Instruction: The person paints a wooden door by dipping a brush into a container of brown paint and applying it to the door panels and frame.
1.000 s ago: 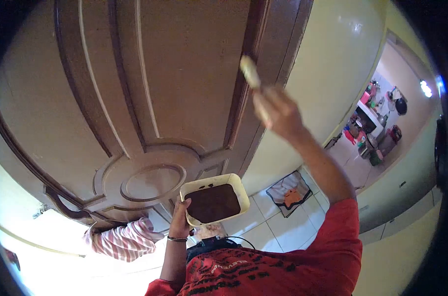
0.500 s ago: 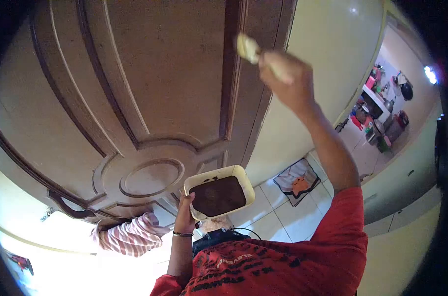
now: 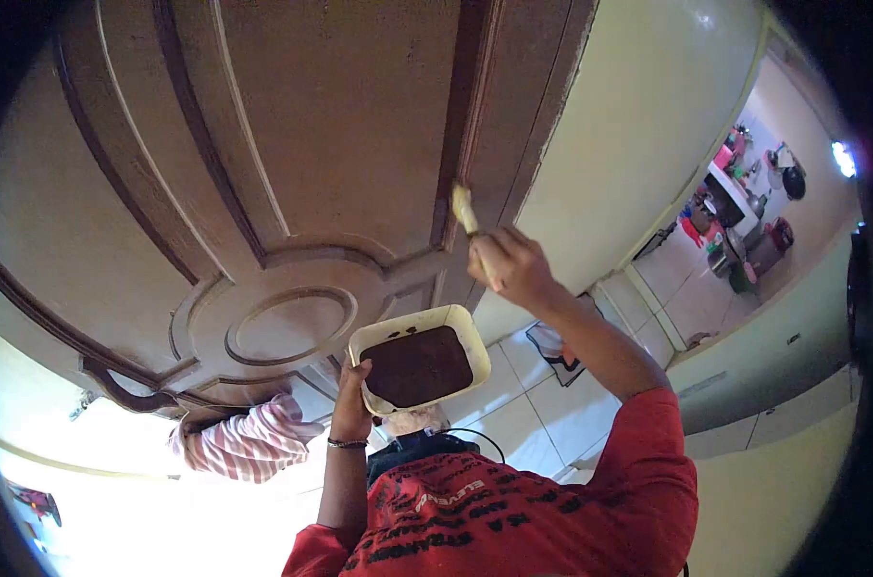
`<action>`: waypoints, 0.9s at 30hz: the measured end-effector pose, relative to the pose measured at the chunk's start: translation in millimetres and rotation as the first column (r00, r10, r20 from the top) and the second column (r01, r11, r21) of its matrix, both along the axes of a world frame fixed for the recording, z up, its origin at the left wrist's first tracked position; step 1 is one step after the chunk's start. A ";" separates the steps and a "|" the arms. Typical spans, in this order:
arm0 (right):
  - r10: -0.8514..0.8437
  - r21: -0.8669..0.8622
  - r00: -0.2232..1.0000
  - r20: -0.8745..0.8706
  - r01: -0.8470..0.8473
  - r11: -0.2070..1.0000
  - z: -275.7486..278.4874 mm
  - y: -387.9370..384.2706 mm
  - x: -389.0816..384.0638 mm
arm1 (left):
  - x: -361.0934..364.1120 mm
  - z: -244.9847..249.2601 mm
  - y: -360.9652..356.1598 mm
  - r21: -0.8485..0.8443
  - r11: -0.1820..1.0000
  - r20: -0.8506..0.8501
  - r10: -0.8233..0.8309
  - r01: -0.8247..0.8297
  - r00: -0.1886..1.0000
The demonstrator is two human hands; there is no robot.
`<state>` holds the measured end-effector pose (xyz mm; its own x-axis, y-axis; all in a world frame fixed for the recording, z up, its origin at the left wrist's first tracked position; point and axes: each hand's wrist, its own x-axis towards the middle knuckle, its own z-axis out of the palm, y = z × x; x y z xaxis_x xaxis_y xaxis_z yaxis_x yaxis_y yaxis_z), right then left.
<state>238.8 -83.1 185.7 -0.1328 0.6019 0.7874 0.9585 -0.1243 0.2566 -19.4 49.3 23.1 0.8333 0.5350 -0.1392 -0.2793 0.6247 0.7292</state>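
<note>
At the door (image 3: 302,183), lowered the brush (image 3: 463,209) along the moulding (image 3: 473,106) toward its bottom corner, grasping it in the right hand's (image 3: 515,271) fingers; held the tub (image 3: 470,337) below, clasped at its side by the left hand (image 3: 354,396). Apparently carried the brushing down that edge.

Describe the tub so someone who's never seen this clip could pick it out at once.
Start at the big brown panelled door and go down the picture to just above the red shirt. There the left hand grips a pale yellow, round-cornered tub. Its light walls framing dark brown contents set it apart from the door and shirt.
</note>
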 end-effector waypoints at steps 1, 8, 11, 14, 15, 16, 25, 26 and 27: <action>-0.011 -0.052 0.997 -0.075 0.007 0.999 -11.2 0.1 -2.7 | -0.6 4.3 -0.1 -0.006 1.000 0.009 -0.018 0.018 1.000; -0.018 -0.015 0.975 -0.220 0.015 1.000 26.5 11.4 -13.4 | -3.3 -10.7 6.5 -0.140 0.986 0.097 -0.076 0.089 0.992; -0.014 0.162 0.992 -0.123 0.034 0.986 75.8 15.0 -8.3 | -5.0 -8.9 3.0 -0.081 0.997 0.036 -0.003 0.006 0.999; 0.029 0.330 0.999 -0.021 -0.021 0.944 115.4 18.8 -10.0 | -8.3 -3.6 2.8 -0.135 0.990 0.065 -0.021 0.030 0.998; 0.027 0.322 0.999 -0.029 -0.016 0.946 117.7 20.1 -9.8 | -8.8 -1.7 3.0 -0.114 0.993 0.098 -0.027 0.038 0.995; -0.017 0.360 1.000 0.025 0.007 0.933 118.7 21.3 -9.5 | -10.1 -2.6 3.3 -0.122 0.992 0.091 -0.029 0.040 0.995; -0.126 0.082 0.982 -0.144 0.139 0.987 -68.1 5.2 -12.0 | -21.7 -7.2 12.6 -0.116 0.993 0.025 0.011 -0.008 1.000; -0.088 0.058 0.973 -0.211 0.103 0.993 -88.6 6.2 -12.9 | -22.7 -4.2 12.9 -0.114 0.993 0.021 0.010 -0.007 1.000; -0.053 0.037 0.959 -0.280 0.066 0.997 -93.8 7.8 -17.6 | -23.7 1.4 13.9 -0.100 0.995 0.033 -0.001 0.004 0.999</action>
<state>221.2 -75.3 91.9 0.1305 0.5648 0.8149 0.9817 -0.1887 -0.0264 -43.1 63.2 24.5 0.8397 0.5176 -0.1642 -0.3002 0.6945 0.6539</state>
